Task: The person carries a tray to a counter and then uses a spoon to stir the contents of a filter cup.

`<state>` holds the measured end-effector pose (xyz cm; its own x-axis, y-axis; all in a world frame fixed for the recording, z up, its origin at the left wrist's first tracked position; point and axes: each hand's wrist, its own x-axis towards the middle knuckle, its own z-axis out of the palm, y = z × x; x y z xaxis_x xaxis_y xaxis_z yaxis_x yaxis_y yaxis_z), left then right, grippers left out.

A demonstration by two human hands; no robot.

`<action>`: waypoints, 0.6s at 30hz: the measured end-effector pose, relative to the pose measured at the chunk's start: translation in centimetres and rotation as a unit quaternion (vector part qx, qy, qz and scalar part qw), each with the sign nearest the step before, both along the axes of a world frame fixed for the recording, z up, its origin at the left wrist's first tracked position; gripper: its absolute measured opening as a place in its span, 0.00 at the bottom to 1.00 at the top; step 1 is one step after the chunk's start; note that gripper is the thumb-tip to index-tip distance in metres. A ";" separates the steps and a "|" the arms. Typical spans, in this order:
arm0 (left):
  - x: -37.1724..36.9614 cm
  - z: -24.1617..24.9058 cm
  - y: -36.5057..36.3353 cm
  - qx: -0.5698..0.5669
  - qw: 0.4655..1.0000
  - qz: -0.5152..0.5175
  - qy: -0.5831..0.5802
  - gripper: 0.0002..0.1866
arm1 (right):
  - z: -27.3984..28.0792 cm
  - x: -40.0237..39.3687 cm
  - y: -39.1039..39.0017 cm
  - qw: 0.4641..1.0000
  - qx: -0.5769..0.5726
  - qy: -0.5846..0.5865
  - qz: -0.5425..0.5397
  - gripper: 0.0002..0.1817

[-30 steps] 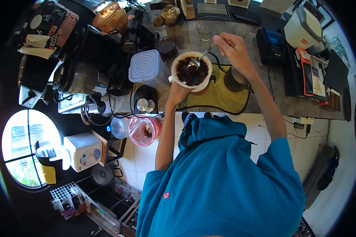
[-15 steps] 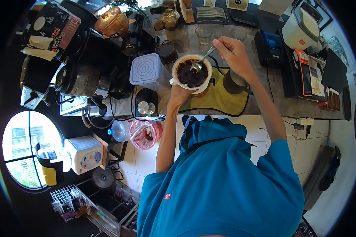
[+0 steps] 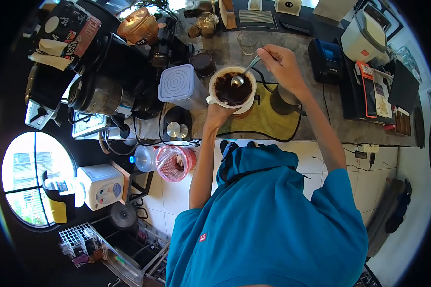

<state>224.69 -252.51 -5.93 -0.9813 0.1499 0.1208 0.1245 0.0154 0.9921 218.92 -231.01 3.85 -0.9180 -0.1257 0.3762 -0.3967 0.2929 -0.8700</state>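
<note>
My right hand [image 3: 283,68] pinches the handle end of a metal spoon [image 3: 238,81], whose bowl is over the dark wet coffee grounds [image 3: 231,94] in a paper filter. The filter lines a white coffee dripper [image 3: 209,100], seen from above. My left hand [image 3: 219,115] grips the dripper's near side below the rim; its fingers are mostly hidden beneath. The dripper's support underneath shows only in part. On the yellow-green mat [image 3: 258,126] to the right stands a dark metal kettle [image 3: 283,102].
A lidded plastic container [image 3: 176,83] and a glass of dark liquid [image 3: 203,63] are left of the dripper. A clear glass [image 3: 247,43] stands behind. Coffee machinery [image 3: 98,100] fills the left; a blue-topped printer [image 3: 326,59] is at right. A pink-lined bin [image 3: 176,164] sits below the counter.
The spoon has shifted only slightly within the dripper, and the view has moved a little. Both hands keep the same hold.
</note>
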 end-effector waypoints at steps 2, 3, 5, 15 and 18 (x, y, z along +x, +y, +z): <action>0.0 0.3 0.2 0.001 1.000 0.003 0.012 0.32 | 0.4 0.1 0.0 1.000 -0.012 -0.012 0.004 0.17; 0.0 0.4 0.1 -0.001 1.000 0.003 0.015 0.32 | 0.5 0.2 0.0 1.000 -0.012 -0.013 0.004 0.17; 0.0 0.7 0.1 -0.003 1.000 0.003 0.019 0.32 | 0.9 0.2 0.1 1.000 -0.008 -0.014 0.002 0.17; 0.4 2.7 0.1 -0.020 1.000 0.009 0.008 0.36 | 4.0 1.9 -0.4 0.990 0.092 0.107 -0.021 0.16; 0.4 3.4 0.3 -0.007 1.000 0.009 0.011 0.38 | 4.2 2.0 -0.6 0.975 0.153 0.164 -0.001 0.13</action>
<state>225.13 -252.21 -2.48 -0.9810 0.1337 0.1402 0.1458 0.0326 0.9888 220.95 -231.63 8.05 -0.7548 -0.2761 0.5950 -0.6380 0.5197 -0.5682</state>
